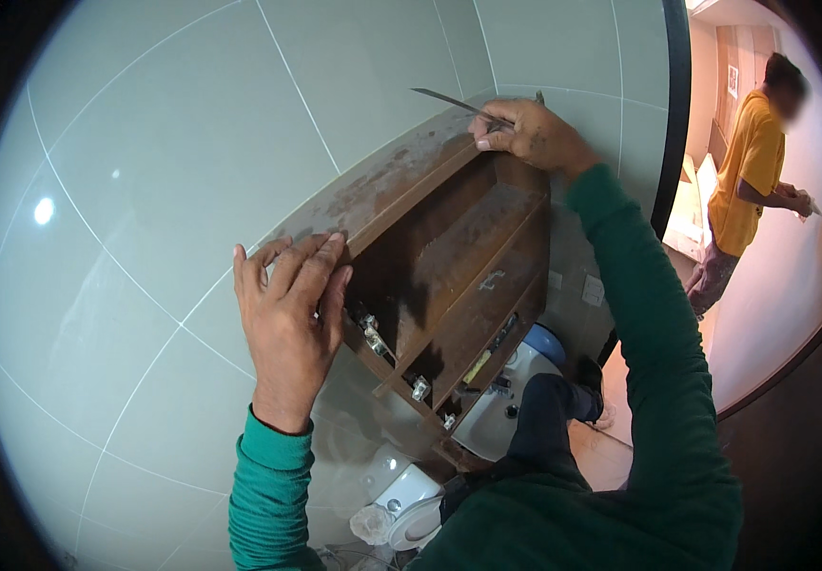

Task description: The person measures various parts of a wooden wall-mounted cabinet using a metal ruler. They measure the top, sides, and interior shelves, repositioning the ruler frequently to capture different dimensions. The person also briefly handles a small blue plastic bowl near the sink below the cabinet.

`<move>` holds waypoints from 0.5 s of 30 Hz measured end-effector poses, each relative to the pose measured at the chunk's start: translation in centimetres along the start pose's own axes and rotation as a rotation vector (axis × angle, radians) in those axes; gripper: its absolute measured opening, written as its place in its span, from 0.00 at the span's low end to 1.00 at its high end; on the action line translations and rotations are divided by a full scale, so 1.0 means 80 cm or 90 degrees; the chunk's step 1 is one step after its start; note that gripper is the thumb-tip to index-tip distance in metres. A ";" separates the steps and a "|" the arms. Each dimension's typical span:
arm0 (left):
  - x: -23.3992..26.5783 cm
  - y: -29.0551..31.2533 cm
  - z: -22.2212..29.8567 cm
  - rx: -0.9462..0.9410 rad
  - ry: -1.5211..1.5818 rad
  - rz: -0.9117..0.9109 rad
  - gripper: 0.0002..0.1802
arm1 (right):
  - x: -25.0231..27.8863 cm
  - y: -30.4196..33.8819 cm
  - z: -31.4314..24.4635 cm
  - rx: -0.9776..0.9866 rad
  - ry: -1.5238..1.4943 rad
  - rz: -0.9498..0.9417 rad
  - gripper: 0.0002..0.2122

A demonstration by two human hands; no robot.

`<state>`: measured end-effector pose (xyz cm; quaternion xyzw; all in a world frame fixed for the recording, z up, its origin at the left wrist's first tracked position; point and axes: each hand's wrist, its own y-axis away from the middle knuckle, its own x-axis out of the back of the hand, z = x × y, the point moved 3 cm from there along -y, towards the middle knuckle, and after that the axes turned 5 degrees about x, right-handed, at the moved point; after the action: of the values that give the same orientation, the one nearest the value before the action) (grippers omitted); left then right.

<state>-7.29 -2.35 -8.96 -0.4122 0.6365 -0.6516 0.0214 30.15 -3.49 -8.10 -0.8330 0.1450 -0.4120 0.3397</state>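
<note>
A brown wooden cabinet (468, 224), doorless at the front, stands against the tiled wall with a dusty top. My left hand (287, 305) grips its upper front edge at the left end, fingers over the top and thumb at the front. Toward the far right end of that edge, my right hand (530, 133) is closed on a thin dark metal strip (449, 99). The strip points left above the cabinet top, and its other end is hidden in my fingers. Metal hinges (371, 333) sit along the cabinet's left side.
Below the cabinet are a white washbasin (487, 438) and a blue basin (546, 343). A white toilet (416, 519) stands at the lower middle. Beyond the dark door frame (677, 114) on the right, a person in a yellow shirt (749, 181) works at a pale wall.
</note>
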 end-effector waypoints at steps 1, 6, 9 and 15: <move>0.000 0.001 0.000 0.002 0.000 -0.003 0.20 | 0.000 -0.003 0.002 -0.012 0.011 -0.021 0.07; 0.000 -0.001 0.002 0.005 0.004 -0.010 0.20 | -0.003 -0.002 0.010 -0.012 -0.078 0.038 0.08; 0.002 0.000 0.003 0.023 0.019 -0.030 0.17 | -0.010 0.005 -0.005 0.023 -0.041 0.047 0.07; 0.000 -0.002 0.003 0.025 0.032 -0.036 0.16 | -0.012 0.002 0.010 0.002 -0.089 0.023 0.04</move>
<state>-7.11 -2.52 -8.83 -0.4133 0.6120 -0.6743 -0.0051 30.20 -2.74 -9.10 -0.8565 0.1351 -0.3468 0.3575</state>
